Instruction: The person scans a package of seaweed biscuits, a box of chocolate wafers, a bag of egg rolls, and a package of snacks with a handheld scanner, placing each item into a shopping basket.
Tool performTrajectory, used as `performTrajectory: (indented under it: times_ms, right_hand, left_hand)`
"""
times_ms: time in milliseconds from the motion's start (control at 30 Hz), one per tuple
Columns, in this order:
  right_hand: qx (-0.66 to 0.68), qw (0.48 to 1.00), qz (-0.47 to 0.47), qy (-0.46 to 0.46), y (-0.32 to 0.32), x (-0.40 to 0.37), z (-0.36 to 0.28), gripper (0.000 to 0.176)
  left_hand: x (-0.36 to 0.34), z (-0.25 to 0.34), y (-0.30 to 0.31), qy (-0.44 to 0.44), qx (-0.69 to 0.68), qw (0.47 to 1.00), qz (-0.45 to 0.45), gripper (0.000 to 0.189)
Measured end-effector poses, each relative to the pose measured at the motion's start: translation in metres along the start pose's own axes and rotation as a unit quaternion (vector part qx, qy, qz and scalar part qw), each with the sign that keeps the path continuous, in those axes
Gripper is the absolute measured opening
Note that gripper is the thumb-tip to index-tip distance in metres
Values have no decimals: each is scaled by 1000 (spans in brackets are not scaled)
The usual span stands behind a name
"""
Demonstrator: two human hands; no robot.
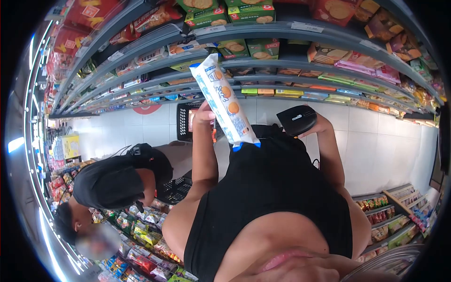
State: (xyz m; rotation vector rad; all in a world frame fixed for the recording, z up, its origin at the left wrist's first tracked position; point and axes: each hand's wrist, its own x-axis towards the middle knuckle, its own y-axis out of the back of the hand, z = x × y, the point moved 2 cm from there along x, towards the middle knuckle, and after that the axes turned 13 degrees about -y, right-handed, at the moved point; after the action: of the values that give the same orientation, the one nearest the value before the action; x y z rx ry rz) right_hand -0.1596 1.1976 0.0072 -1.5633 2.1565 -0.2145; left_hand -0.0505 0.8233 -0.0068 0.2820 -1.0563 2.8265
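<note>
The left hand point(205, 115), clamped on the long white-blue plastic biscuit packet point(225, 101), should turn its barcode squarely toward the black plastic handheld scanner point(296, 120) gripped by the right hand point(321, 125).

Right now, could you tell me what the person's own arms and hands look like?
Both arms are bare from shoulder to wrist, under a black sleeveless top. The left hand and right hand wear no gloves.
</note>
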Motion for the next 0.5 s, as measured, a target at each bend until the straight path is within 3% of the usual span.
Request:
performTrajectory:
  times_ms: [100, 167, 267, 400, 500]
  right_hand:
    - [-1, 1000, 9, 19, 0, -14, 5, 74]
    - [17, 999, 26, 17, -2, -26, 10, 74]
    - [29, 999, 41, 11, -3, -43, 12, 74]
    - [67, 993, 97, 3, -11, -70, 18, 77]
    - [69, 991, 114, 21, -5, -83, 46, 80]
  left_hand:
    - [24, -9, -21, 4, -79, 992, -96, 102]
    - [56, -15, -61, 20, -133, 962, -236, 93]
    - [74, -48, -87, -7, -208, 958, -197, 93]
    - [86, -79, -94, -92, -215, 970, -64, 90]
    - [85, -86, -87, -77, -183, 980, -16, 89]
